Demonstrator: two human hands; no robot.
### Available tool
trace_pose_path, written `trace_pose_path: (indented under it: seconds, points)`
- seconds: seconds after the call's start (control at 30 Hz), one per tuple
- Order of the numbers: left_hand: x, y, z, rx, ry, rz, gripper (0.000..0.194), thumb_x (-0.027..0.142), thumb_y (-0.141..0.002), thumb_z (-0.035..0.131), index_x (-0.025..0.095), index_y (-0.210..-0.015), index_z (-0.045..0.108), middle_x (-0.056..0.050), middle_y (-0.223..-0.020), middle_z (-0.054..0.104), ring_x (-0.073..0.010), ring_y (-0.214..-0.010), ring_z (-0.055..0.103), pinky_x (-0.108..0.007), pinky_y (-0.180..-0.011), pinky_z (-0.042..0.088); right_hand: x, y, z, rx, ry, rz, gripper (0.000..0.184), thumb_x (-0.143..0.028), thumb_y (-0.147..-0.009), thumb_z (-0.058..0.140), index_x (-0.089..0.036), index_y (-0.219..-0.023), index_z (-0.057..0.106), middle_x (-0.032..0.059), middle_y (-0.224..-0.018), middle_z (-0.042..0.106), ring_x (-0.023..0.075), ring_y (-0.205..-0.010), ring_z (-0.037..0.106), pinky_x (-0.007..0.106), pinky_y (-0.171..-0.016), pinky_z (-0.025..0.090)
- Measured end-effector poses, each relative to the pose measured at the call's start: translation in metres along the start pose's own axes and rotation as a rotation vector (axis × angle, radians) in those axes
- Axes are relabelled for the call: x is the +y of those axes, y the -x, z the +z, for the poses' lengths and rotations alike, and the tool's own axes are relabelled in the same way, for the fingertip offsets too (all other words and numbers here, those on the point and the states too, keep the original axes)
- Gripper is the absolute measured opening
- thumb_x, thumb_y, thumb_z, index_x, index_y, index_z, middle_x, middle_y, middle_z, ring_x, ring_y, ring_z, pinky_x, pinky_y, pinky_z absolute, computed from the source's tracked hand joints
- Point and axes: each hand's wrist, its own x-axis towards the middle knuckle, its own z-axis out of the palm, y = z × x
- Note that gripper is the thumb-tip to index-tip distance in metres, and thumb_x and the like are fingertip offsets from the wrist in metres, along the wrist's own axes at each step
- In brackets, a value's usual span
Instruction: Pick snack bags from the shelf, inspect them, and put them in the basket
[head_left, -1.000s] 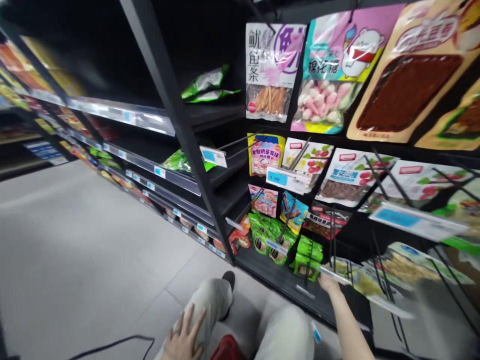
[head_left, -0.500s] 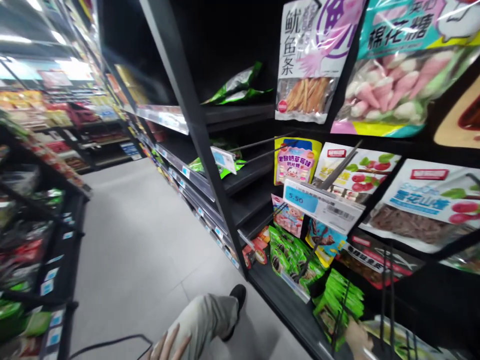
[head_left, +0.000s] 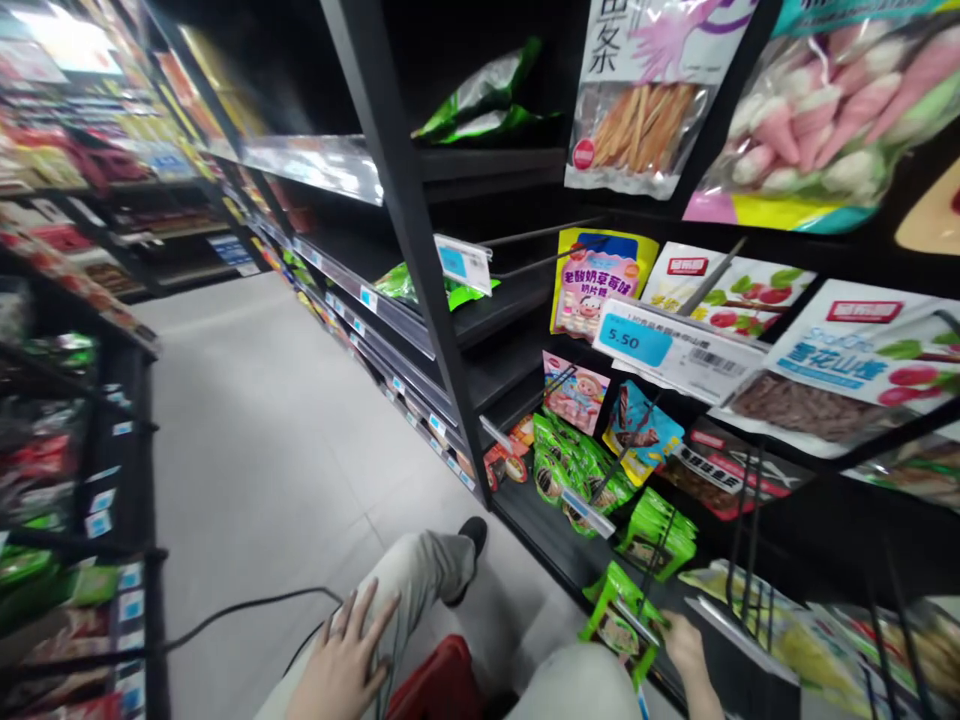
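My left hand (head_left: 341, 650) lies on my grey trouser leg (head_left: 412, 575), fingers spread, holding nothing. Low on the right, my right hand (head_left: 684, 645) is closed at the right edge of a green snack bag (head_left: 615, 640). A price-tag holder crosses the front of that bag. More green snack bags (head_left: 656, 535) hang just behind it, and another green group (head_left: 559, 465) sits further left on the bottom shelf. Whether the held bag is still on its hook I cannot tell.
Black shelving with thin metal hooks fills the right side. A price tag (head_left: 675, 350) juts out in front of bagged sweets. Between my legs is a red object (head_left: 442, 680). A black cable (head_left: 247, 605) crosses the grey aisle floor (head_left: 240, 400). Stocked shelves (head_left: 60, 450) line the left.
My right hand has moved toward me, and a green snack bag has come forward with it, apart from the others. The view has tilted down, showing more of my left hand and the red object.
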Motion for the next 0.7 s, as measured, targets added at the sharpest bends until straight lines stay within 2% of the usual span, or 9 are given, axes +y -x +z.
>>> trace_pose_path:
  seconds: [0.13, 0.2, 0.3, 0.37, 0.47, 0.57, 0.7]
  points:
    - [-0.002, 0.003, 0.0, 0.024, 0.001, 0.009, 0.058, 0.032, -0.072, 0.043, 0.031, -0.129, 0.032, -0.01, -0.141, 0.022, -0.0339, -0.124, 0.026, -0.046, -0.095, 0.023, -0.009, 0.022, -0.004, -0.016, 0.005, 0.019, 0.026, -0.02, -0.056, 0.04, -0.028, -0.059, 0.065, -0.0004, -0.074, 0.068, 0.0246, -0.088, 0.061, 0.032, -0.079, 0.047]
    - [-0.004, 0.005, 0.001, 0.037, 0.006, 0.017, 0.058, 0.032, -0.072, 0.043, 0.03, -0.129, 0.032, -0.011, -0.141, 0.022, -0.0339, -0.123, 0.027, -0.046, -0.094, 0.023, -0.014, 0.033, -0.005, -0.037, 0.008, 0.022, 0.027, -0.017, -0.053, 0.04, -0.028, -0.056, 0.064, -0.0023, -0.069, 0.067, 0.0239, -0.083, 0.063, 0.032, -0.074, 0.048]
    - [-0.006, 0.007, 0.001, 0.065, 0.002, 0.02, 0.058, 0.03, -0.073, 0.043, 0.029, -0.13, 0.031, -0.012, -0.14, 0.021, -0.0335, -0.123, 0.026, -0.045, -0.094, 0.023, -0.022, 0.051, -0.008, -0.075, 0.011, 0.016, 0.022, -0.019, -0.056, 0.043, -0.025, -0.053, 0.064, -0.0011, -0.064, 0.066, 0.0233, -0.074, 0.064, 0.03, -0.065, 0.047]
    - [-0.007, 0.009, 0.001, 0.087, -0.003, 0.024, 0.058, 0.028, -0.074, 0.042, 0.028, -0.13, 0.031, -0.013, -0.14, 0.021, -0.0334, -0.122, 0.027, -0.044, -0.094, 0.024, -0.027, 0.063, -0.011, -0.099, 0.014, 0.01, 0.02, -0.019, -0.058, 0.046, -0.022, -0.055, 0.065, 0.0007, -0.065, 0.067, 0.0226, -0.072, 0.063, 0.028, -0.065, 0.046]
    - [-0.007, 0.012, -0.002, 0.106, 0.001, 0.038, 0.055, 0.027, -0.075, 0.041, 0.025, -0.129, 0.034, -0.014, -0.14, 0.02, -0.0333, -0.121, 0.029, -0.045, -0.093, 0.025, -0.034, 0.084, -0.016, -0.126, 0.023, -0.016, 0.023, -0.013, -0.057, 0.048, -0.019, -0.066, 0.069, 0.0028, -0.077, 0.068, 0.0208, -0.081, 0.062, 0.024, -0.073, 0.044]
    - [-0.009, 0.015, -0.006, 0.117, 0.011, 0.052, 0.053, 0.028, -0.077, 0.039, 0.023, -0.129, 0.034, -0.016, -0.138, 0.021, -0.0341, -0.12, 0.029, -0.047, -0.092, 0.026, -0.044, 0.103, -0.028, -0.143, 0.048, -0.04, 0.028, -0.01, -0.06, 0.048, -0.017, -0.076, 0.07, 0.0047, -0.086, 0.068, 0.0187, -0.086, 0.06, 0.022, -0.078, 0.041]
    - [-0.011, 0.019, -0.01, 0.111, 0.024, 0.081, 0.056, 0.032, -0.078, 0.039, 0.02, -0.131, 0.029, -0.019, -0.138, 0.021, -0.0366, -0.119, 0.029, -0.049, -0.089, 0.028, -0.058, 0.122, -0.058, -0.147, 0.099, -0.046, 0.023, -0.011, -0.061, 0.053, -0.015, -0.077, 0.07, 0.0054, -0.085, 0.067, 0.0172, -0.086, 0.059, 0.02, -0.077, 0.039]
